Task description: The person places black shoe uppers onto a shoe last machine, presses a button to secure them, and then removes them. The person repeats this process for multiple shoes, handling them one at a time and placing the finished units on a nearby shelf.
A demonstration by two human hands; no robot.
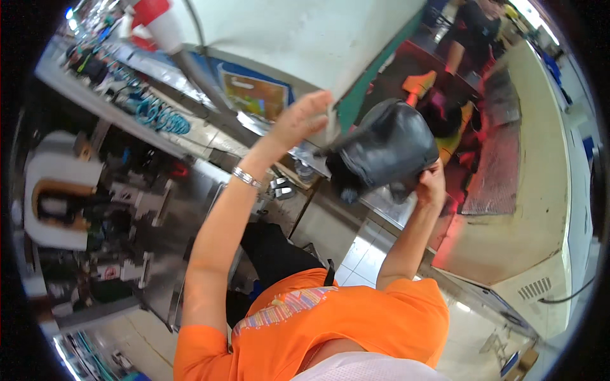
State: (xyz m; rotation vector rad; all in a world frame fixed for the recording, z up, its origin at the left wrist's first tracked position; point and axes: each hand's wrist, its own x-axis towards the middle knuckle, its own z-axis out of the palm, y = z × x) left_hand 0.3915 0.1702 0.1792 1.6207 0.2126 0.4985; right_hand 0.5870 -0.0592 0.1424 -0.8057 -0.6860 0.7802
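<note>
My right hand (432, 184) is raised and closed on the lower edge of a dark grey, glossy leather piece (387, 149), rounded like a shoe upper, which it holds up in front of me. My left hand (302, 117), with a silver bracelet at the wrist, reaches up higher. Its fingers are stretched flat against the lower corner of a large white panel (305, 38) with a green edge. The leather piece sits just right of that corner. I wear an orange shirt (356, 324).
A metal workbench (159, 209) crowded with machine parts runs down the left. A blue coiled hose (162, 117) and a red and white cone (155, 22) hang at the upper left. Another person (473, 25) stands at the top right beside a dark mat (495, 171).
</note>
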